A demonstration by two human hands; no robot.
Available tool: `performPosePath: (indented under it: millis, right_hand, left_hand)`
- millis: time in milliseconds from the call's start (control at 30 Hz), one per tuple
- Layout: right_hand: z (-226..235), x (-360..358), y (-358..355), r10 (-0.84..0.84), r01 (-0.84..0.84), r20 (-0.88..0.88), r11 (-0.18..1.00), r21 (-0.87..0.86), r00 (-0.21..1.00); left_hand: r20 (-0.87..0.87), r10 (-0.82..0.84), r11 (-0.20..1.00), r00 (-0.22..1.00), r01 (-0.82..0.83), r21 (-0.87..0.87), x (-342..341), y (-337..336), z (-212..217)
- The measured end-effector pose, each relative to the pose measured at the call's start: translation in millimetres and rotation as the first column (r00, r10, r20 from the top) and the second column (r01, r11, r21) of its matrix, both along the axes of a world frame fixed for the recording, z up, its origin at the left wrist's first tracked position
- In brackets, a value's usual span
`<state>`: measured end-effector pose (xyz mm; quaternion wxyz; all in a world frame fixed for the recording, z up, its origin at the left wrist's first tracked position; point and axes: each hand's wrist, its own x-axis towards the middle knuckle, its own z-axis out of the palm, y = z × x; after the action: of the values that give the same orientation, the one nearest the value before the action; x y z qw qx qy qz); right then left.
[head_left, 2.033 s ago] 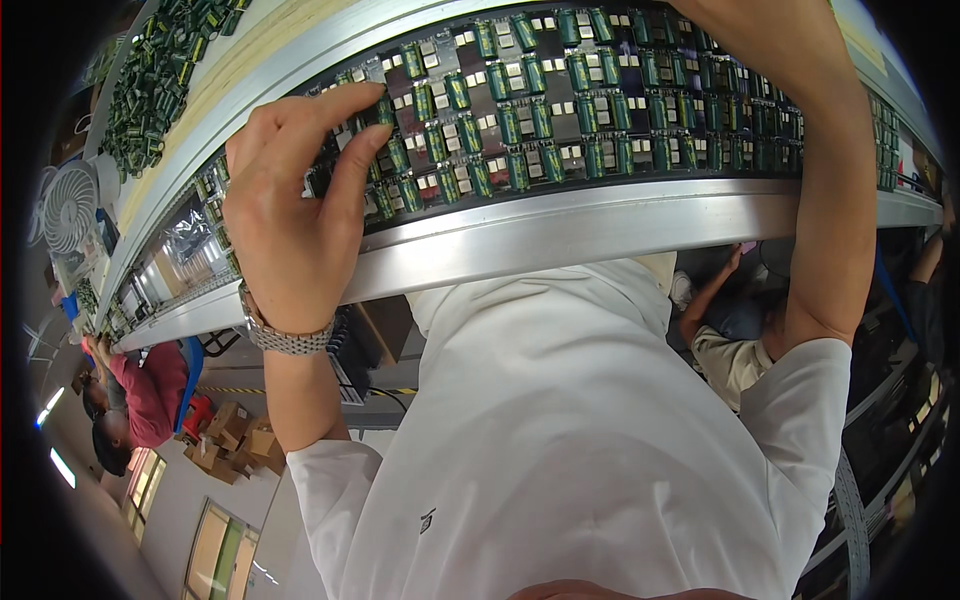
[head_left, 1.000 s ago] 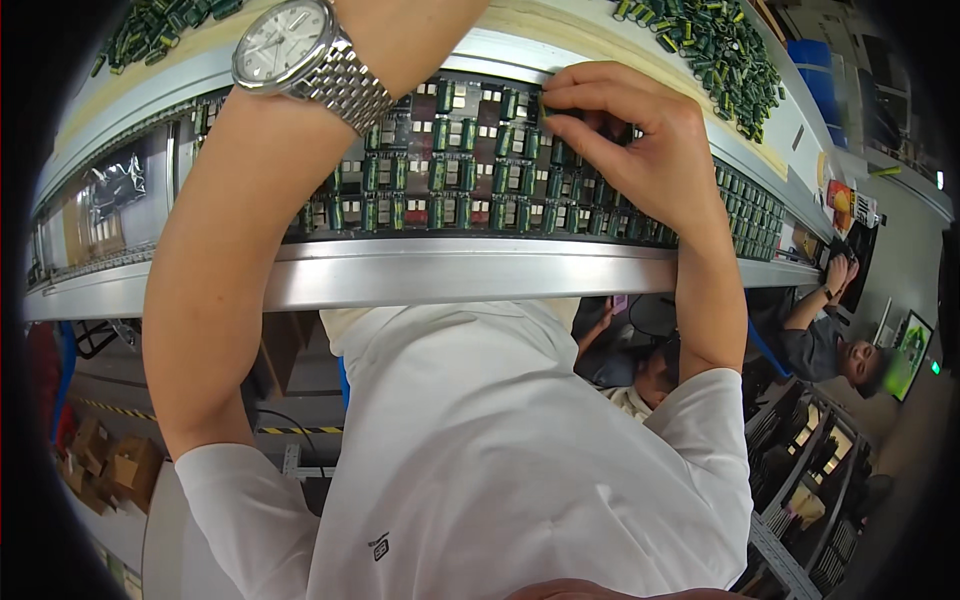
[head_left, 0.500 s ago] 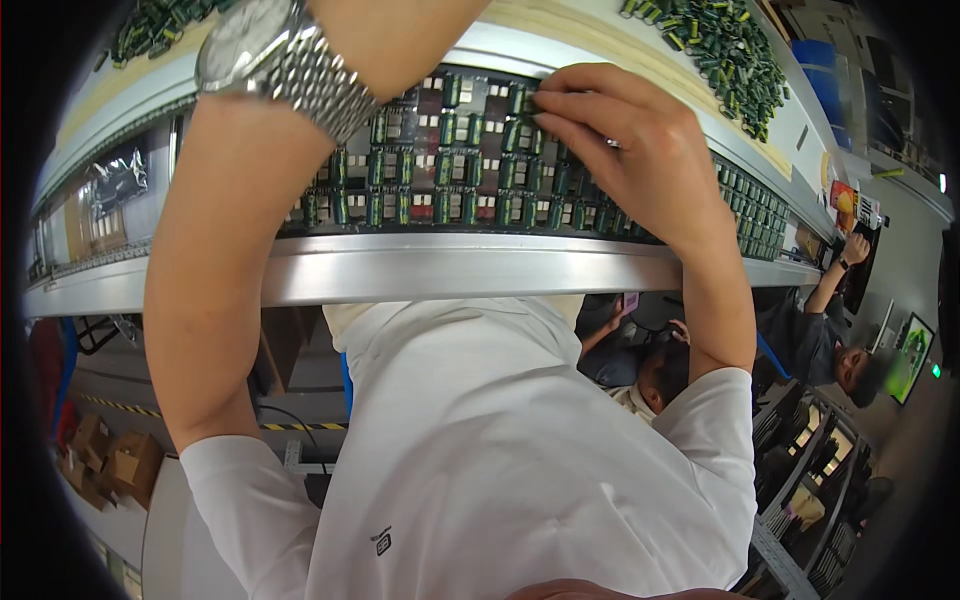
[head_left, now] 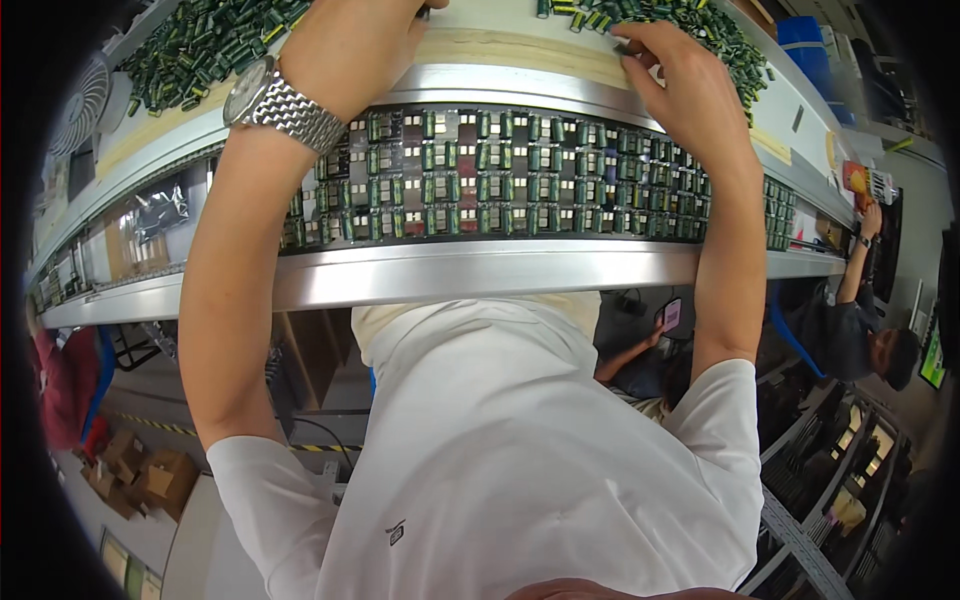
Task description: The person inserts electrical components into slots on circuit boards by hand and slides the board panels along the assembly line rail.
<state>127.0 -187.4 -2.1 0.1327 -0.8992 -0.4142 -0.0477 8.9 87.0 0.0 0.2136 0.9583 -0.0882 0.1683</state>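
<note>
Over the white bench strip, beside the loose capacitors, my right hand (head_left: 690,88) has its thumb and fingers drawn together on a small dark green capacitor (head_left: 625,49). My left hand (head_left: 355,45), below which a metal watch is worn, reaches to the top edge of the picture. Its fingers are curled and partly cut off, with a small dark thing at the tips that I cannot make out. Nearer to me, between both forearms, lies a circuit board panel (head_left: 465,180) in the metal rail, carrying rows of upright green capacitors and small white parts.
Heaps of loose green capacitors lie at the far left (head_left: 205,55) and far right (head_left: 735,45). A silver rail (head_left: 480,275) runs along the near edge. Right of my arm is another populated panel (head_left: 778,215). People sit at the right and at the far left.
Both hands have left the board panel and moved away from me, the right one to the right-hand capacitor heap. More of the panel now shows.
</note>
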Motion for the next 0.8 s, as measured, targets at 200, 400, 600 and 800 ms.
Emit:
performPosePath:
  millis: [200,400,600,800]
  right_hand:
    - [-10.4,3.7,-13.4,0.023,-0.018,-0.085,0.998,0.055,0.996]
    - [10.5,-20.2,3.8,-0.036,0.051,-0.088,0.984,0.171,0.995]
    - [-5.6,9.3,-6.1,-0.022,0.091,-0.256,0.961,0.26,0.966]
    - [-10.8,-13.2,-3.9,-0.049,0.087,-0.138,0.955,0.285,0.989]
  left_hand:
    - [-0.095,-0.011,0.995,0.995,0.001,-0.104,-41.1,3.0,-2.5]
    - [-0.145,0.065,0.971,0.987,-0.096,-0.219,-95.7,-4.5,-15.5]
    - [-0.085,0.142,0.98,0.986,-0.152,-0.13,-103.9,-10.7,-31.8]
    - [-0.144,0.194,0.939,0.97,-0.226,-0.26,-106.3,-9.3,-38.9]
